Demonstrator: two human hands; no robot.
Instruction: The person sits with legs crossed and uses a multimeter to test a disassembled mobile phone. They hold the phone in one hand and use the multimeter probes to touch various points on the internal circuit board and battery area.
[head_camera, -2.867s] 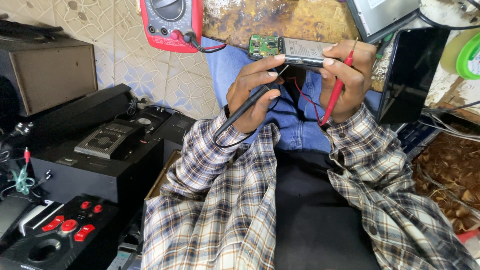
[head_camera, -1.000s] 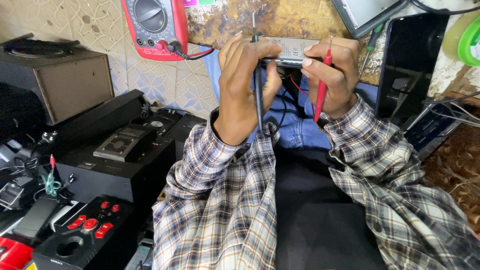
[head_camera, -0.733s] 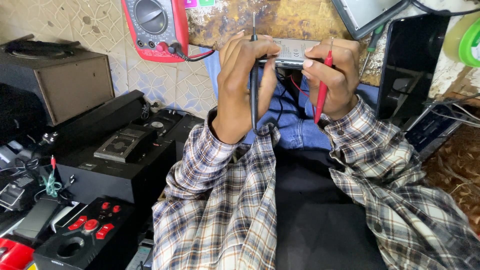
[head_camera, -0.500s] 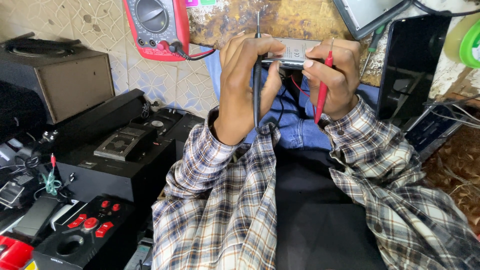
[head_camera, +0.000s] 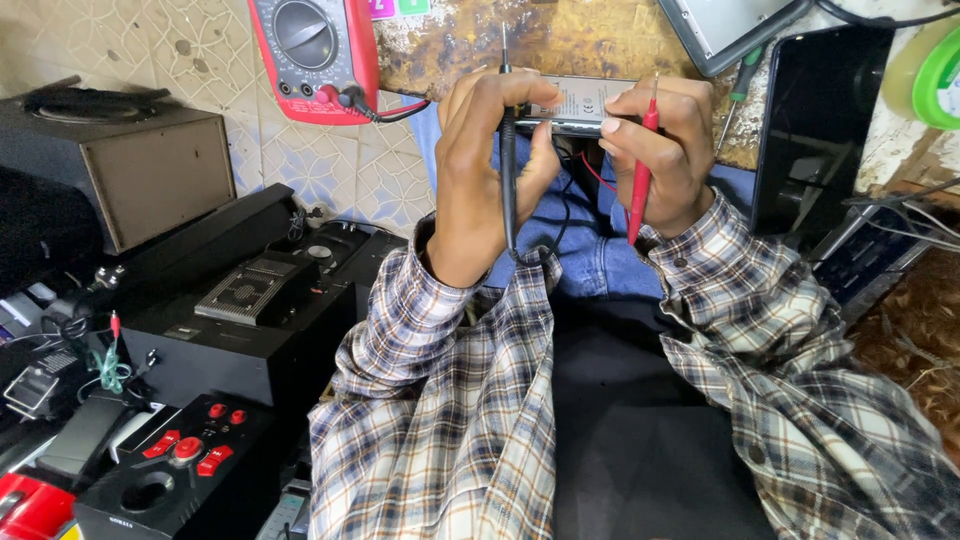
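Note:
My left hand (head_camera: 490, 160) is closed around a black test probe (head_camera: 508, 170), its metal tip pointing up past my knuckles, and its fingers also steady a small grey rectangular device (head_camera: 580, 102). My right hand (head_camera: 662, 150) holds the other end of that device and pinches a red test probe (head_camera: 642, 180) upright against it. Black and red leads (head_camera: 570, 200) hang below the hands over my blue-jeaned lap. A red multimeter (head_camera: 315, 55) leans against the tiled wall at upper left, its leads plugged in.
Black audio boxes (head_camera: 250, 320) and a controller with red buttons (head_camera: 180, 460) crowd the left. A brown speaker cabinet (head_camera: 140, 170) stands behind them. A dark tablet (head_camera: 815, 120) leans at right beside tangled wires (head_camera: 900, 240). A worn brown board (head_camera: 600, 40) is ahead.
My left hand turned from holding the black probe low under the device to gripping it upright against the device. The view shifted slightly left; both hands stay on the device.

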